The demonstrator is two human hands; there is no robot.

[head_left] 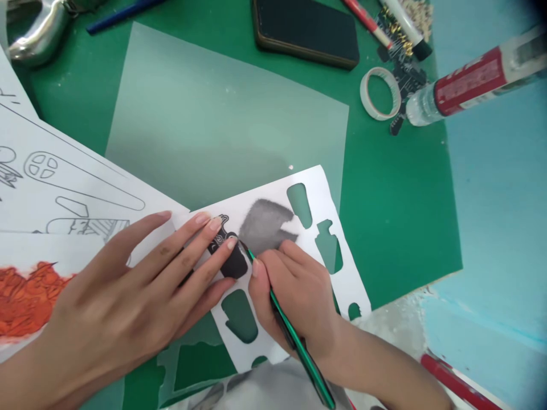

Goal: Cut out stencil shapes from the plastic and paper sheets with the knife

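My left hand (145, 279) lies flat with its fingers stretched out, pressing on a black printed figure (235, 263) with fine white lines. Part of that figure is hidden under the fingers. My right hand (294, 285) is closed round a slim green craft knife (305, 356), held like a pen. Its dark tip meets the right edge of the black figure, close to my left fingertips. Under both hands is a white sheet (314, 177) with several cut-out holes and a grey smudged patch (265, 225).
A translucent sheet (231, 119) lies on the green table (401, 210). Along the back are a phone (307, 34), a tape roll (380, 94) and a lying bottle (470, 82) past the right edge. Line drawings (81, 171) and an orange-coloured picture (29, 299) spread at left.
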